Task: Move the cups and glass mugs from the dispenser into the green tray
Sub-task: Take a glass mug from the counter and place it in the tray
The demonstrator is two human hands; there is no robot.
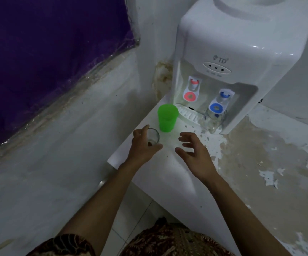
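Observation:
A white water dispenser (241,43) stands on a white counter (168,172) in the corner. In front of its drip tray a green plastic cup (168,117) stands upright. A clear glass mug (216,119) sits under the blue tap. A small clear glass (154,136) stands at the counter's left edge, and my left hand (143,145) is wrapped around it. My right hand (193,150) hovers over the counter just right of it, fingers spread, holding nothing. No green tray is in view.
The red tap (192,89) is left of the blue tap (217,106). The counter's surface peels to the right (269,154). A purple sheet (38,52) covers the wall at left. The tiled floor (131,218) shows below the counter's edge.

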